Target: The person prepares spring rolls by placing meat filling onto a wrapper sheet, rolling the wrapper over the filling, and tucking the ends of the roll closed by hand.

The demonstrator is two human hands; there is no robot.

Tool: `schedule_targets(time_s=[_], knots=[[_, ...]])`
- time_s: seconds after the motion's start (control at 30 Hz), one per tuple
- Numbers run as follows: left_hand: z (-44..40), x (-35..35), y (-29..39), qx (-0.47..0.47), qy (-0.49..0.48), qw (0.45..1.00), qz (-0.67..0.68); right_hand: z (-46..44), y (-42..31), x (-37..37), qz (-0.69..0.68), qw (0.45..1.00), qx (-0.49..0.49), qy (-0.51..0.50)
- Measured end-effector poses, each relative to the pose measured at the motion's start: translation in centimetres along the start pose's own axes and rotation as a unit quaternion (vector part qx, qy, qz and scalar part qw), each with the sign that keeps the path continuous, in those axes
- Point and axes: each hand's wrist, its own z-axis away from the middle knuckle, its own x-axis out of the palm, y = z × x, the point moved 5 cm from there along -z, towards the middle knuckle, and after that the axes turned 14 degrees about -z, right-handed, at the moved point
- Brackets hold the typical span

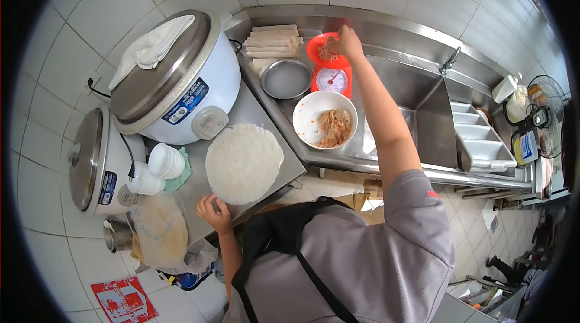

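Observation:
My right hand (348,43) reaches over the red pan of a kitchen scale (331,81), its fingers bent down at a clump of minced filling (328,51) there. Part of that grip is hidden. A white bowl (305,122) with more orange-flecked minced filling (336,127) stands just in front of the scale. My left hand (215,213) is at the counter's front edge, loosely curled with nothing visible in it. Close above its fingertips lies a stack of round, thin white wrappers (244,163).
Rolled pieces (273,41) are piled behind a round metal pan (287,79). Two large rice cookers (199,96) stand at left, beside stacked white cups (167,161) and another wrapper sheet (160,229). Right of the scale are a sink (417,121) and a white divided tray (483,142).

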Motion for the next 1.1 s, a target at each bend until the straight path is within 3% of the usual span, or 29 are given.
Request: schedule_targets(time_s=[0.27,0.37,0.47,0.57,0.7,0.9,1.1], knots=[[0.1,0.0,-0.1,0.004,0.003,1.0,0.0,1.2,2.8,2.7,-0.08,0.991,-0.096,0.056],[0.1,-0.2,0.0,0.0,0.005,1.0,0.0,0.4,3.1,2.5,-0.085,0.991,-0.104,-0.008],[0.1,-0.2,0.0,0.003,0.009,1.0,-0.003,-1.8,4.2,2.3,-0.154,0.983,-0.009,-0.095],[0.3,-0.1,-0.1,0.0,0.011,1.0,-0.001,-1.3,1.5,-0.2,-0.299,0.93,0.069,-0.204],[0.2,-0.1,-0.1,-0.007,0.008,1.0,0.003,-2.3,0.7,-0.2,-0.311,0.898,0.069,-0.302],[0.5,0.0,-0.2,-0.02,0.014,1.0,0.014,-2.6,-1.9,-1.2,-0.412,0.829,0.077,-0.371],[0.5,-0.1,-0.2,-0.021,0.018,1.0,0.011,0.1,-5.2,-3.3,-0.309,0.871,0.011,-0.382]])
